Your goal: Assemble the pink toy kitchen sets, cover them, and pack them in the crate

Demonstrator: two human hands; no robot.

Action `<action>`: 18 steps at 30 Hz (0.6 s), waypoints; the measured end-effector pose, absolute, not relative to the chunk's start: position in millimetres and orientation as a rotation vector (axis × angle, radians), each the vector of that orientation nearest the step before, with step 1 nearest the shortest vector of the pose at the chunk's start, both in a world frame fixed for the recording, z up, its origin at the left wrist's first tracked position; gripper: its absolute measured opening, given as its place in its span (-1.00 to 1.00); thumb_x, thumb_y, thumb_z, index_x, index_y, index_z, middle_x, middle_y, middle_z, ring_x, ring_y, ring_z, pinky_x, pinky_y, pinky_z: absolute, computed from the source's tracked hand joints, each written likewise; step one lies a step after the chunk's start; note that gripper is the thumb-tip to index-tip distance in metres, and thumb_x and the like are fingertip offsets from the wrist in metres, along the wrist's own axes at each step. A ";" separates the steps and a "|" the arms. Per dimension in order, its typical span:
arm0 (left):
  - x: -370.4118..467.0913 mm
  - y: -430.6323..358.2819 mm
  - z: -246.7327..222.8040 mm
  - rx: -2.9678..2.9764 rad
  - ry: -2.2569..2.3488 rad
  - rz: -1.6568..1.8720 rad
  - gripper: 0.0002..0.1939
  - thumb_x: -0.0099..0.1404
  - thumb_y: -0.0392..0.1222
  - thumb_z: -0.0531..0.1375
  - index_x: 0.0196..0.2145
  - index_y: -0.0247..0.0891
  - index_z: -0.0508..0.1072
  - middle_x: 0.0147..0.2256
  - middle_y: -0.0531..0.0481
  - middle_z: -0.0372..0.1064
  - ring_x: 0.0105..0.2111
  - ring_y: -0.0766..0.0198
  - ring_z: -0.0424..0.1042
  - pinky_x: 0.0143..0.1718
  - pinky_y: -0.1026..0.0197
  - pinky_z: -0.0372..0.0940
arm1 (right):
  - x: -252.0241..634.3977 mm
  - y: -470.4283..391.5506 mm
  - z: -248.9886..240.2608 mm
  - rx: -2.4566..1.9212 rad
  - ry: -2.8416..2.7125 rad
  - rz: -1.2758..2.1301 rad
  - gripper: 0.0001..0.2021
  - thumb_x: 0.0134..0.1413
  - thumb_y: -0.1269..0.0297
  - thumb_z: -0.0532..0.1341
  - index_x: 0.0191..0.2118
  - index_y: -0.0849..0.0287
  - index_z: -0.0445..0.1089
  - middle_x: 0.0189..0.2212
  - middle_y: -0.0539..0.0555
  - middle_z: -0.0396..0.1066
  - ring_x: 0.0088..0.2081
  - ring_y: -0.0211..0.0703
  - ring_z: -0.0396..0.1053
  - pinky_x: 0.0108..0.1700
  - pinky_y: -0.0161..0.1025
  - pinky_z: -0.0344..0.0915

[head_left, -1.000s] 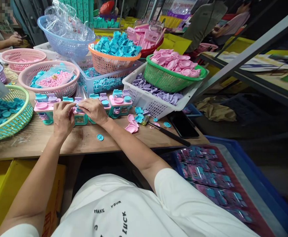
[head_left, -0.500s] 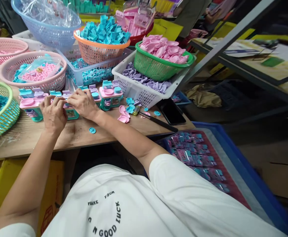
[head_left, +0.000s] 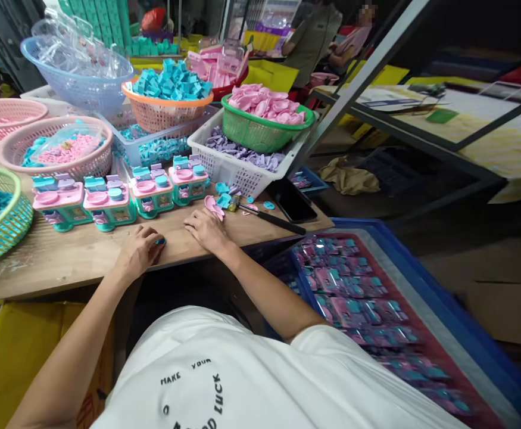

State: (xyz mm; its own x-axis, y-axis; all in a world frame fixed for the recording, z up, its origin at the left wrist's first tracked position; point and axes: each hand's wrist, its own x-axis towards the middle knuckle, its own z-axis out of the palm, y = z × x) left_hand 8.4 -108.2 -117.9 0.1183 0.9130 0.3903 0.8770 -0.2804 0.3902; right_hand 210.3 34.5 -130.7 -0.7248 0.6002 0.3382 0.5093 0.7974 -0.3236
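Note:
My left hand (head_left: 137,253) is at the table's front edge, its fingers pinching a small blue disc (head_left: 161,241). To its right, my right hand (head_left: 207,229) rests on the wood with fingers extended, just in front of some pink spoon-like pieces (head_left: 214,205); nothing shows in its fingers. Behind both hands stands a row of several pink-and-teal toy kitchens (head_left: 153,193) with blue and purple parts on top. The leftmost toy kitchen (head_left: 59,202) has a bare pink round on top, while its neighbour also carries a blue disc (head_left: 115,193).
A screwdriver (head_left: 271,220), loose blue pieces (head_left: 222,196) and a phone (head_left: 292,199) lie at the table's right. Baskets of parts, including a green basket (head_left: 264,131) and an orange basket (head_left: 166,110), line the back. Below right, a blue tray (head_left: 421,277) holds packed toys.
Both hands have left the toy row and come down towards the front edge, the right one also moving right. My left hand has taken the blue disc that lay on the table.

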 end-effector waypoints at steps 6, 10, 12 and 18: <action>20.6 -116.5 -107.9 1.355 1.687 1.440 -0.68 0.24 0.05 0.30 -0.18 -0.21 0.45 -0.35 -0.03 0.39 -0.39 0.24 0.40 -0.36 0.18 0.37 | 181.3 36.1 -125.4 -0.588 -2.162 0.780 -0.83 0.21 0.28 0.29 -0.14 0.21 0.55 -0.18 0.18 0.51 -0.13 -0.04 0.41 -0.04 -0.07 0.36; 23.1 -116.2 -100.1 0.670 1.278 1.698 -0.50 0.03 0.09 0.44 -0.19 -0.27 0.48 -0.37 0.03 0.40 -0.41 0.34 0.43 -0.45 0.34 0.33 | 160.3 37.6 -116.9 -0.550 -1.673 1.379 -0.61 0.15 -0.06 0.28 -0.08 0.15 0.49 -0.18 0.09 0.53 -0.22 -0.20 0.44 -0.18 -0.26 0.40; 19.6 -114.2 -97.3 0.561 1.214 1.725 -0.53 -0.04 0.05 0.49 -0.29 -0.31 0.50 -0.35 0.02 0.42 -0.41 0.39 0.43 -0.47 0.39 0.30 | 156.4 42.2 -115.9 -0.609 -1.507 1.548 -0.52 0.07 -0.17 0.29 -0.09 0.13 0.47 -0.21 0.05 0.53 -0.26 -0.25 0.43 -0.28 -0.33 0.37; 18.1 -109.5 -99.4 0.526 1.242 1.701 -0.54 -0.07 0.04 0.52 -0.36 -0.32 0.49 -0.38 0.03 0.44 -0.44 0.43 0.44 -0.50 0.44 0.31 | 161.1 37.8 -123.5 -0.641 -1.714 1.357 -0.63 0.15 -0.04 0.27 -0.12 0.17 0.49 -0.21 0.10 0.52 -0.22 -0.20 0.45 -0.16 -0.24 0.42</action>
State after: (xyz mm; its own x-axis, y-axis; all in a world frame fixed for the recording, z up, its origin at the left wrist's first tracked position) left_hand 18.1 -109.5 -99.4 -0.4726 0.8637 -0.1752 -0.4300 -0.0524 0.9013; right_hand 161.1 37.8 -123.5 -0.5191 0.8020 0.2955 -0.1039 0.2840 -0.9532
